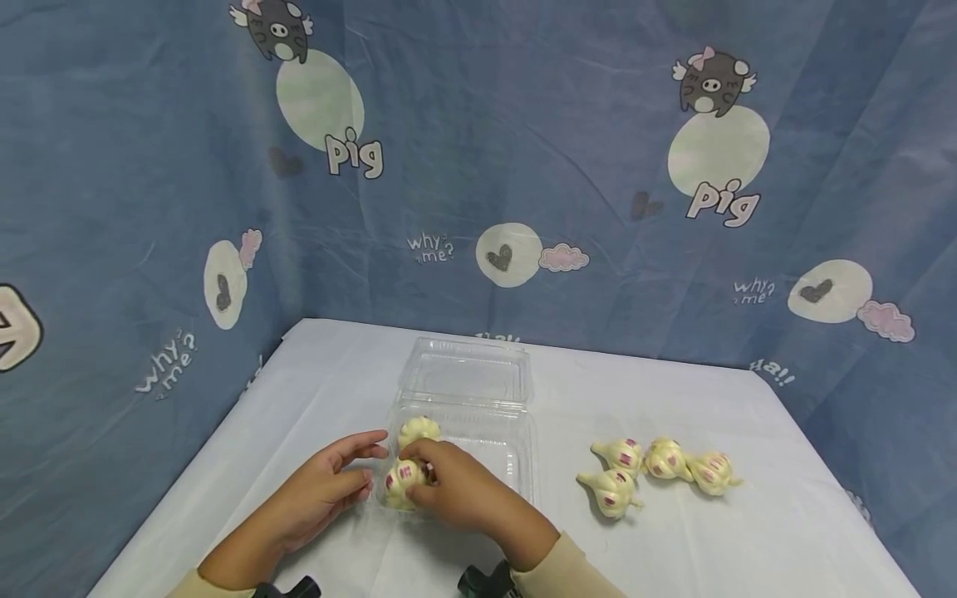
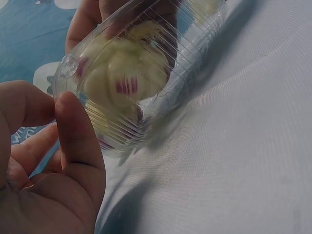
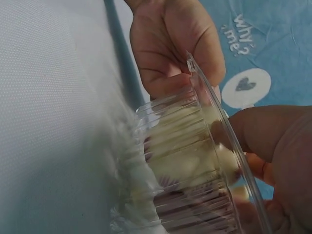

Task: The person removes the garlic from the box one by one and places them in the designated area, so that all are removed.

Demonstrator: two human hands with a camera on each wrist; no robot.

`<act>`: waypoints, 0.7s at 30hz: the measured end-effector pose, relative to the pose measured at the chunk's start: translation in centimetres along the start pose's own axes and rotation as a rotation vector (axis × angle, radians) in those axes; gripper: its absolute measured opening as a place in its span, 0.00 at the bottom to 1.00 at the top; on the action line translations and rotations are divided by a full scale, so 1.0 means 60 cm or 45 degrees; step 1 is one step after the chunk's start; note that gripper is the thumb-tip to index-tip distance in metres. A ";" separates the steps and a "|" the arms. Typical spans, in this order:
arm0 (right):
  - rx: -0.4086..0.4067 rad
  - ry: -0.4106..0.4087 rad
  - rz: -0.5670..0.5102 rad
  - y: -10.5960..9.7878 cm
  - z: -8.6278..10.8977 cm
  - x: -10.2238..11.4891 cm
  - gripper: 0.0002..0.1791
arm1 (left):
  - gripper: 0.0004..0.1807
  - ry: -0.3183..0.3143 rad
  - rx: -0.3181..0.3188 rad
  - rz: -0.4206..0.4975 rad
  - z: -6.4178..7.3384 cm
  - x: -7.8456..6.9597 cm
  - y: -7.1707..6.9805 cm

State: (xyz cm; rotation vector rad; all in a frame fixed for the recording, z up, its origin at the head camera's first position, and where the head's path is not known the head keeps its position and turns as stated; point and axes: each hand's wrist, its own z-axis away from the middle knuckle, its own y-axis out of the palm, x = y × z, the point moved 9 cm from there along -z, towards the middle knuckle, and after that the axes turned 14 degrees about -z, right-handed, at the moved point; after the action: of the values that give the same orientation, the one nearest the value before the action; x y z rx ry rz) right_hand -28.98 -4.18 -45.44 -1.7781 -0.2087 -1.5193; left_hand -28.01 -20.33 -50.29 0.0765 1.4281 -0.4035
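Observation:
A clear plastic clamshell box [image 1: 463, 415] lies with its lid folded back on the white table. Inside its left side are garlic bulbs, one at the back [image 1: 420, 428] and another nearer the front [image 1: 404, 475]. My right hand [image 1: 467, 490] reaches into the box and grips the front garlic bulb between thumb and fingers. At the left front corner, my left hand [image 1: 321, 490] pinches the box's rim with thumb and index finger, as the left wrist view shows. Through the ribbed wall, a bulb with purple marks [image 2: 124, 78] is visible there.
To the right of the box, several more garlic bulbs [image 1: 613, 492] sit in a loose cluster on the white tablecloth [image 1: 538, 548]. A blue curtain [image 1: 478, 166] with printed pigs and words hangs behind and beside the table.

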 end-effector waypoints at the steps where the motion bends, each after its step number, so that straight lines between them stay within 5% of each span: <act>1: 0.002 -0.005 -0.004 0.000 0.000 0.000 0.21 | 0.38 0.000 0.000 -0.001 0.000 0.000 0.000; 21: -0.004 -0.159 -0.111 -0.019 0.017 0.026 0.20 | 0.38 0.002 -0.024 -0.037 -0.001 -0.004 -0.001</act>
State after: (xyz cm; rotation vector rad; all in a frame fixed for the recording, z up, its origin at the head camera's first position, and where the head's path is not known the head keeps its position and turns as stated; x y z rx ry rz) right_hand -28.41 -3.29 -43.54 -1.8897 -0.3501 -1.4704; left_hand -28.09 -20.32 -50.08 0.0407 1.4357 -0.4136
